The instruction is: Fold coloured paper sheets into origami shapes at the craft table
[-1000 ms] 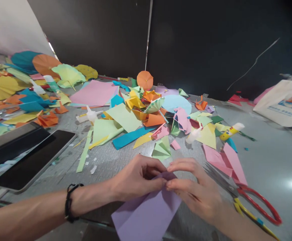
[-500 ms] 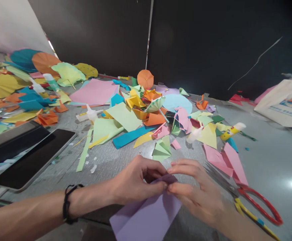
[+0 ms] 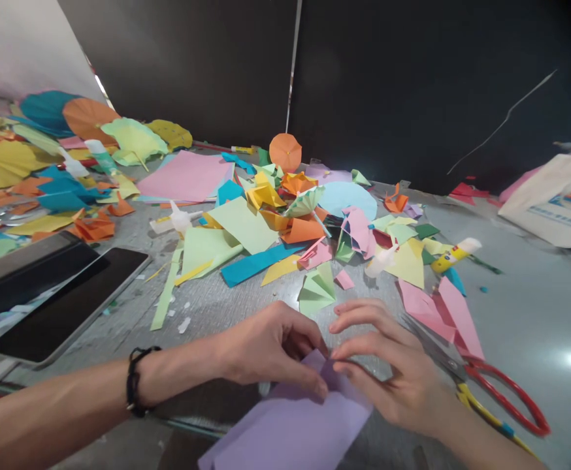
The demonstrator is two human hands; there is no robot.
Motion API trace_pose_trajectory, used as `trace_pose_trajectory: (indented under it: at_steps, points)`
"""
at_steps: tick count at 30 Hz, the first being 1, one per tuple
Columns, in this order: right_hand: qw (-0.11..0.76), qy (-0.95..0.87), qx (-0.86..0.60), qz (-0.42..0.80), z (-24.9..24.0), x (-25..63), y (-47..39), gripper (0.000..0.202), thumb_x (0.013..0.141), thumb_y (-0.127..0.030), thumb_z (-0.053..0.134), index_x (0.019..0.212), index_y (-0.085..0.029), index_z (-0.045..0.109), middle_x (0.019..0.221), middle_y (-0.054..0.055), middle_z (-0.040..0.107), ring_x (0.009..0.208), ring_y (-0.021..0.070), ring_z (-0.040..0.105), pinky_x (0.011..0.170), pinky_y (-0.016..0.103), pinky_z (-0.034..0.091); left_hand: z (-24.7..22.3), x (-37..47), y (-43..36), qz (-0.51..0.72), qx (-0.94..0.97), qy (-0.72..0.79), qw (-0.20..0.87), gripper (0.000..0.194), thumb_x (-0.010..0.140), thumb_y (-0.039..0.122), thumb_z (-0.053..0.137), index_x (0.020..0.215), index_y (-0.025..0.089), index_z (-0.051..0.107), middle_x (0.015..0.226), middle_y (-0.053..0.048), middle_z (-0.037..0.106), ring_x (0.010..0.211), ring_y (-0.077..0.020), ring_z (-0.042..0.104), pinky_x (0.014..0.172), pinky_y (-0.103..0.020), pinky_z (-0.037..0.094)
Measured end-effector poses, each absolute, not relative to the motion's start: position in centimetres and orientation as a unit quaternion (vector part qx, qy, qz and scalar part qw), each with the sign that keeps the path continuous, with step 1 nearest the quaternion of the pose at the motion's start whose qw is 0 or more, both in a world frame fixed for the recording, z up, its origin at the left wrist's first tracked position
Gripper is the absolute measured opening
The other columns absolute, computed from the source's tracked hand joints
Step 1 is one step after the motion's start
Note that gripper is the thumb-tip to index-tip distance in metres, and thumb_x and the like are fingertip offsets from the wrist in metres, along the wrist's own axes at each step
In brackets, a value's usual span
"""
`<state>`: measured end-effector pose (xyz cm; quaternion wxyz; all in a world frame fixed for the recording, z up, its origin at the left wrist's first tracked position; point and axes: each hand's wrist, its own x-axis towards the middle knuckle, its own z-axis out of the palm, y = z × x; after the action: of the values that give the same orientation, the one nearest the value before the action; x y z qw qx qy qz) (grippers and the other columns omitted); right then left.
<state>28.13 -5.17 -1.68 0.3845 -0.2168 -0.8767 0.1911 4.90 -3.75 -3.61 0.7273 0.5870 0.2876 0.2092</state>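
A folded sheet of purple paper point(image 3: 295, 431) is between my hands at the front edge of the table. My left hand point(image 3: 270, 349) grips its upper part, the thumb lying across the face and the fingers curled behind. At the upper right edge of the paper is my right hand point(image 3: 388, 365), its lower fingertips close together on the sheet and its upper fingers spread above. Part of that edge is hidden behind the fingers. Scissors point(image 3: 462, 372) with red and yellow handles lie to the right of my right hand.
Coloured paper scraps, a green fan-folded piece point(image 3: 317, 290) and a glue stick point(image 3: 456, 254) lie beyond my hands. A phone point(image 3: 70, 303) with a cable is at left. Paper umbrellas point(image 3: 89, 121) stand behind it. A white bag point(image 3: 554, 199) is far right.
The purple paper has shifted slightly down and spreads wider. The fingertips of my two hands have drawn a little apart, and my left thumb now lies across the sheet.
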Motion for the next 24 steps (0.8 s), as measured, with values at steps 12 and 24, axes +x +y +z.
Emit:
trace_pose_trajectory:
  at_steps: [12, 24]
  points:
    - [0.326, -0.906, -0.15, 0.223, -2.4, 27.7, -5.9, 0.014, 0.095, -0.01, 0.068, 0.104, -0.02, 0.067, 0.125, 0.008, 0.069, 0.134, 0.0222, 0.056, 0.109, 0.038, 0.055, -4.4, 4.8, -3.1, 0.117, 0.583, 0.275, 0.756, 0.048, 0.047, 0.037, 0.104, 0.082, 0.015, 0.079, 0.055, 0.006, 0.063, 0.049, -0.0078, 0.048, 0.043, -0.019, 0.031]
    - [0.261, -0.954, -0.119, 0.091, -1.7, 27.2, -6.1, 0.007, 0.096, -0.021, 0.067, 0.09, -0.025, 0.069, 0.127, 0.005, 0.07, 0.131, 0.0224, 0.062, 0.114, 0.034, 0.055, -4.6, 5.0, -2.7, 0.08, 0.655, 0.305, 0.687, 0.035, 0.05, 0.032, 0.102, 0.073, 0.02, 0.08, 0.068, 0.006, 0.072, 0.063, -0.0108, 0.058, 0.06, -0.019, 0.046]
